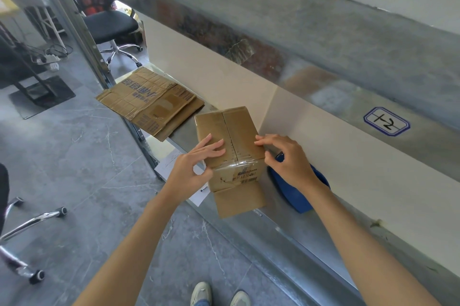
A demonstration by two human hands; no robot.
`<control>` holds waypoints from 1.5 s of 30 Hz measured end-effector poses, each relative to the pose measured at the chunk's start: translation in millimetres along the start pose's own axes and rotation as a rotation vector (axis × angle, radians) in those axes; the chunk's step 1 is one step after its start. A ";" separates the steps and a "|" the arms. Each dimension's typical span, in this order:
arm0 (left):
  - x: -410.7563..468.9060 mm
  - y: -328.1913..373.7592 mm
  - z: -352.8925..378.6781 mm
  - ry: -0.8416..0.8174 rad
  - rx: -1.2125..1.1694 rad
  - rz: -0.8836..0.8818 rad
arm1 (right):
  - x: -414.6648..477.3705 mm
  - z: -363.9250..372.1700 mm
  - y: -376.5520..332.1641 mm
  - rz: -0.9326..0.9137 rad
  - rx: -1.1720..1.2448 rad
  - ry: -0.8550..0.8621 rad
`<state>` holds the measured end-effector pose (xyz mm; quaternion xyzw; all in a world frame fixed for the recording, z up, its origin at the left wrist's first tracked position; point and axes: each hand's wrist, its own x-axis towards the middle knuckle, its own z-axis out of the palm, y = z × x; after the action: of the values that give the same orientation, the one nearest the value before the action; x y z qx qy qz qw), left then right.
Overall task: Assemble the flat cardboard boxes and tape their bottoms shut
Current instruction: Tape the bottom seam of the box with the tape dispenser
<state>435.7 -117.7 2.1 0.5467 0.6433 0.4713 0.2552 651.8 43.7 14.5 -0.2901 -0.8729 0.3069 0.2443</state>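
On the left of the table lies a stack of flat cardboard, creased and worn, well apart from the work. The left hand is open, its straight fingers pressing flat on the left flap and the thumb against the near side wall. The box stands between the hands with its closed bottom facing up. Its centre seam and long axis run away from the person, leaning slightly left. Clear tape crosses the near edge, and a loose flap juts toward the person below. It is probably light, stiff at the corners and springy along the seam, so it is best steadied by its side walls. The right hand is also open, fingertips resting on the right top edge, in front of a blue tool.
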 end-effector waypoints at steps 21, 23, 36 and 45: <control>-1.9 -3.8 4.3 0.062 -0.012 0.017 | 2.0 11.1 3.0 -0.058 -0.046 0.138; -2.3 -4.2 6.1 0.073 -0.021 0.015 | 1.0 13.6 1.5 -0.045 -0.054 0.142; 0.0 -4.3 7.5 0.047 0.010 0.035 | -3.6 11.8 -1.4 -0.093 -0.109 0.044; 7.0 -3.4 -19.2 -0.228 0.144 -0.001 | 8.4 -19.8 1.8 -0.147 -0.286 -0.232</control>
<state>416.1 -117.3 8.6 0.6134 0.6424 0.3587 0.2870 658.4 58.2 29.0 -0.2198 -0.9488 0.1924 0.1202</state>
